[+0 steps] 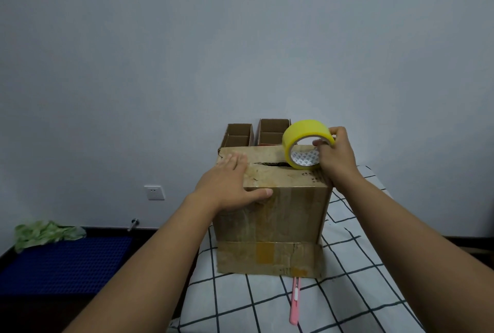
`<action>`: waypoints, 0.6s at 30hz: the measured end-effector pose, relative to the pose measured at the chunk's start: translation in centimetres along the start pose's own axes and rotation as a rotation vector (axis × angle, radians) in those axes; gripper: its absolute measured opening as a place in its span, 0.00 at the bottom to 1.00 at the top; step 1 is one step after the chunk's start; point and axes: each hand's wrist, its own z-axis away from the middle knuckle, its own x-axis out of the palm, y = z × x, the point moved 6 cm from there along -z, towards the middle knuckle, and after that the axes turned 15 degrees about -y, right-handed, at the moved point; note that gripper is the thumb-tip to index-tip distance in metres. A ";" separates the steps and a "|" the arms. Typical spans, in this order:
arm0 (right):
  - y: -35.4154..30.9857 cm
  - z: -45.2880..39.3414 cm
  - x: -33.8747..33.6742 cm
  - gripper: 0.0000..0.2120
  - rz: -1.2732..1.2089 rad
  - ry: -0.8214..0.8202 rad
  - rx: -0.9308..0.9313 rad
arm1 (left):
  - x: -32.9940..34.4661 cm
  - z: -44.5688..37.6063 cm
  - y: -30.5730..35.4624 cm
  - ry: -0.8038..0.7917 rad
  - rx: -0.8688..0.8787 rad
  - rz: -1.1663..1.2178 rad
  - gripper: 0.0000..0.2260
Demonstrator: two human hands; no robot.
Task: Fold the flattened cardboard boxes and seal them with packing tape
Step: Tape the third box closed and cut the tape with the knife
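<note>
**A:** What's nearest you, low in the frame?

**B:** A pink utility knife (295,299) lying on the checked sheet of the bed (347,292), just in front of the cardboard box (272,215). The box stands upright at centre frame, one flap splayed out flat at its base.

**A:** And my hands?

**B:** I have the left hand (230,185) flat on the box top, fingers (235,161) spread and pressing the flaps down, thumb hooked over the near edge. The right hand (334,156) pinches the yellow packing tape roll (304,143) through its core, resting it on the top at the right end of the seam.

**A:** How far along?

**B:** I'd judge this box folded, top flaps closed, but a gap shows along the seam and I see no fresh tape across it. Sealing is about to start; cutting is left.

**A:** Beyond that?

**B:** Two open divided cartons (256,133) behind the box, against the wall. Whether they're finished, I can't tell.
</note>
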 end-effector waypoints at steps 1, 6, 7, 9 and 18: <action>0.0 0.0 0.0 0.10 0.000 -0.011 -0.011 | -0.1 -0.1 0.0 -0.005 0.001 0.002 0.52; 0.9 0.5 0.3 0.15 0.036 -0.106 -0.011 | -0.3 -0.2 0.6 -0.004 0.030 -0.027 0.46; 1.2 0.6 0.2 0.13 0.042 -0.100 -0.004 | -0.4 -0.2 1.0 -0.002 0.037 -0.043 0.45; 1.4 0.8 0.2 0.09 0.055 -0.083 -0.002 | -0.4 -0.3 1.7 -0.007 0.041 -0.065 0.46; 1.0 1.4 0.2 0.10 0.086 -0.063 -0.004 | -0.4 -0.3 2.2 -0.017 0.032 -0.034 0.47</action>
